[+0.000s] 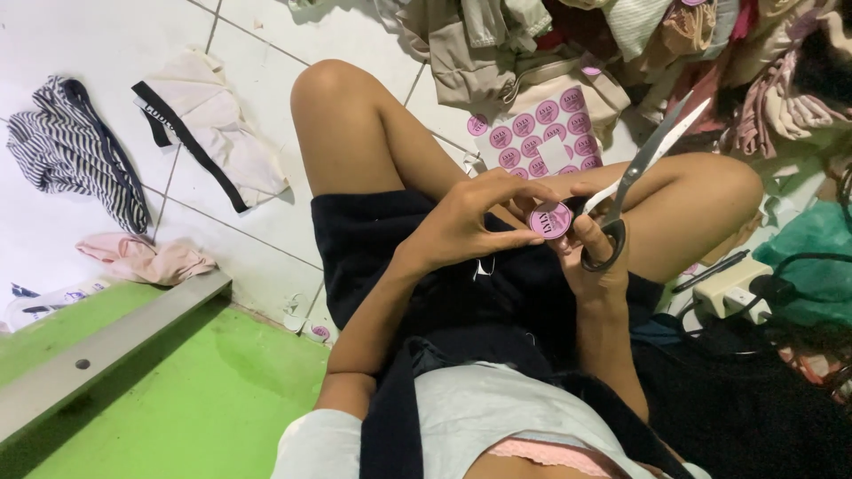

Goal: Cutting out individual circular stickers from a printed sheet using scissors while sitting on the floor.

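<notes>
Holding a round pink sticker (550, 219) between our two hands, we sit on the tiled floor (266, 257) with legs crossed. Our left hand (479, 217) pinches the sticker's left edge, with the thumb under and the bent fingers (510, 191) above it. Our right hand (590, 253) touches its right side, and the fingers of this hand are closed through the dark handle of the scissors (635, 177), whose blades point up and right, a little apart. Just behind the hands, a sheet of same pink stickers (537, 133) lies on the floor, beside a pile of clothes (621, 44).
</notes>
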